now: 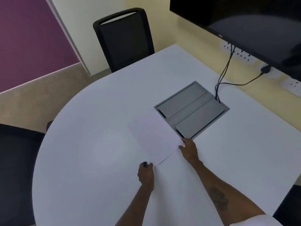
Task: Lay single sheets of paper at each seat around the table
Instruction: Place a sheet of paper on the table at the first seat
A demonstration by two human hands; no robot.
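A white sheet of paper lies near the middle of the white table, faint against the surface, one corner next to the grey cable box. My left hand pinches the sheet's near left corner. My right hand grips the near right corner, fingers curled at the paper's edge. The near edge looks slightly lifted, with a thin shadow line under it. I cannot tell if it is one sheet or a thin stack.
A grey cable box is set into the table, with black cables running up to wall sockets. A black chair stands at the far side, another at the left. A dark screen hangs at the upper right.
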